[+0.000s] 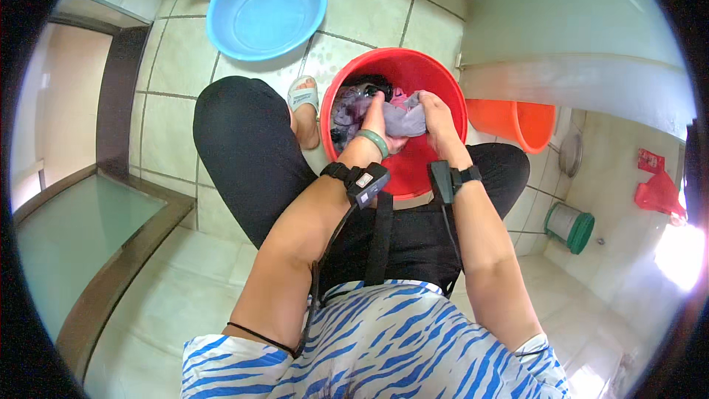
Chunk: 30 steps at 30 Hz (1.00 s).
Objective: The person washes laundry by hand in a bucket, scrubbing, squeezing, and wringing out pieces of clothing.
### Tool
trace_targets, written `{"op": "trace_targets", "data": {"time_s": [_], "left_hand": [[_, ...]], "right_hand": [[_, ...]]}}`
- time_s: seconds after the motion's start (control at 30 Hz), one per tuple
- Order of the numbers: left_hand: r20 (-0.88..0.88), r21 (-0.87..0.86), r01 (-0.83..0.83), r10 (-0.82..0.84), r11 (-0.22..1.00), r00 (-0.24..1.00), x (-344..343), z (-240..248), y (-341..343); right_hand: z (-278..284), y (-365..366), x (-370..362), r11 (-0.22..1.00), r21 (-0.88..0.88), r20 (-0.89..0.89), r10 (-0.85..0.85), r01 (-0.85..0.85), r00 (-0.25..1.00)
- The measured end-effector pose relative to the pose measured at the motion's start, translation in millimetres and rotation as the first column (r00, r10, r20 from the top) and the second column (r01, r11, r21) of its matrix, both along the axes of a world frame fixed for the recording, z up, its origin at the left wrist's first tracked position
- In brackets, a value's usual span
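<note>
A grey-lavender cloth [405, 120] is bunched between my two hands inside a red bucket [443, 74]. My left hand [376, 123], with a green bangle at its wrist, is closed round the cloth's left part. On the other end my right hand [440, 123] grips with the thumb and fingers together; some fingertips are hidden. More crumpled laundry [347, 112], in purple, dark and pink, lies in the bucket to the left of and beyond my hands. The bucket stands between my knees.
Beyond my left knee a light blue basin [267, 9] rests on the tiled floor. An orange bucket [502, 118] lies on its side to the right, near the wall. Farther right are a green-lidded tub [567, 226] and a red plastic bag [659, 196].
</note>
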<state>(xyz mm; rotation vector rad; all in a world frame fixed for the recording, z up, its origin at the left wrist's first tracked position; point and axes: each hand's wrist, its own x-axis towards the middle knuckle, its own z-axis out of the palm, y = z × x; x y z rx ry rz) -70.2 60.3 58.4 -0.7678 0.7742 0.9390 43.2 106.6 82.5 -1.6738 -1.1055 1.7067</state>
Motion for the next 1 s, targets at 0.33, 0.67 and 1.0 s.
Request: {"op": "trace_targets", "data": {"time_s": [0.33, 0.67, 1.0], "left_hand": [[0.072, 0.377, -0.095, 0.074, 0.921, 0.995, 26, -38, -8], [-0.007, 0.406, -0.139, 0.155, 0.903, 0.988, 13, -80, -11], [-0.075, 0.023, 0.166, -0.164, 0.986, 0.984, 9, -1, 0]], "right_hand": [[3, -12, -25, 0.815, 0.06, 0.851, 0.26, -0.576, 0.457], [18, -35, -54, 0.72, 0.176, 0.835, 0.252, -0.671, 0.489], [-3, -6, 7, 0.98, 0.154, 0.095, -0.139, 0.124, 0.986]]}}
